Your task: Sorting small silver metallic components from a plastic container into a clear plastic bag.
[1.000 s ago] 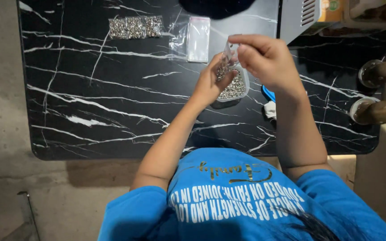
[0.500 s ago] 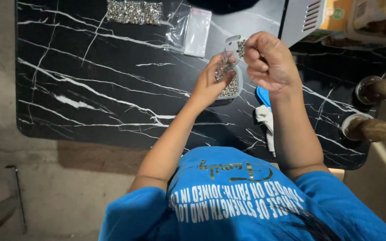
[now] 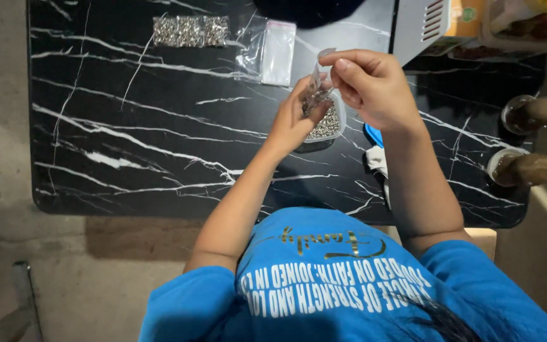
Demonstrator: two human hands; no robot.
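Hands: both up over the black marble-look table [image 3: 159,145], close together, working one small clear bag [image 3: 316,85]
Right hand [image 3: 375,85]: fingers pinched on the top edge of the small clear bag, holding it upright
Left hand [image 3: 294,120]: curled round the lower part of that bag from the side – thumb and fingers on it
Bag contents: little silvery bits, hard to tell exactly what
Tub [image 3: 325,125]: small clear container full of the same silvery pieces, sitting on the table right under the hands
Far edge: three filled packets [image 3: 190,30] lined up in a row, empty clear bags [image 3: 272,44] just beside them
Right side: two brown round-topped things in cups [image 3: 527,140] – can't tell what they are
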